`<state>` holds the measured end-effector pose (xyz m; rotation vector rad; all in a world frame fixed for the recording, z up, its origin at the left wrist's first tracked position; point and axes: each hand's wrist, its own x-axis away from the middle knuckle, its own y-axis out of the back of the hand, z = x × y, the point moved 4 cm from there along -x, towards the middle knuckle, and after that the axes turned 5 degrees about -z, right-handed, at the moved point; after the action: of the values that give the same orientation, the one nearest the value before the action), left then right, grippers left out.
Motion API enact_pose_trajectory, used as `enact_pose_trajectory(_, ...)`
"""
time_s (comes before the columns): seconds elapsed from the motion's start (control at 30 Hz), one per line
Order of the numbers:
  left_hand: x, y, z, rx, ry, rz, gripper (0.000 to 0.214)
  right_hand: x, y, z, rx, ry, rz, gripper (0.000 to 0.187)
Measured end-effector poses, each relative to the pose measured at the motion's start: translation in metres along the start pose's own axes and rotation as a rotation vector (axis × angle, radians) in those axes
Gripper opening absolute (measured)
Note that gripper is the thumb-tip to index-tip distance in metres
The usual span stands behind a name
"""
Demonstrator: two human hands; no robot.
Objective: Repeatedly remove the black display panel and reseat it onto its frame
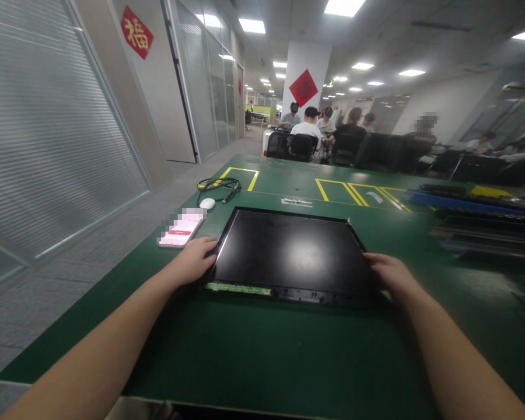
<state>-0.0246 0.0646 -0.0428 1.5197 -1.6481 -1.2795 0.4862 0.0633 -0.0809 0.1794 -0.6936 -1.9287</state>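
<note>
A black flat screen panel [289, 254] lies face up on the green table [262, 350], with a strip of green circuit board [238, 288] showing along its near edge. My left hand [195, 261] grips the panel's left edge, fingers curled around it. On the opposite side, my right hand [389, 273] holds the right edge near the front corner, fingers closed over the frame.
A phone [181, 229] with a lit screen lies left of the panel. A white mouse [207, 203] and a coiled black cable [219, 186] sit beyond it. Stacked dark and blue panels [476, 213] fill the right side. Several people sit at desks [332, 131] in the background.
</note>
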Motion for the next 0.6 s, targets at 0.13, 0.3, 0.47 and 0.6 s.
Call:
enact_pose_trajectory(0.13,0.000,0.007,0.000,0.215,0.105,-0.053,0.036,0.003,0.000,0.001,-0.009,-0.010,-0.003,0.063)
enact_pose_trajectory(0.3,0.007,0.014,-0.010,0.746,0.444,-0.059,0.039,0.004,0.001,0.001,-0.024,-0.032,-0.020,0.060)
enact_pose_trajectory(0.47,0.014,0.012,-0.022,1.115,0.744,-0.025,0.056,0.008,0.002,0.006,0.012,-0.029,-0.025,0.061)
enact_pose_trajectory(0.6,0.014,0.013,-0.024,1.182,0.785,-0.020,0.057,0.012,0.003,0.010,0.018,-0.041,-0.030,0.061)
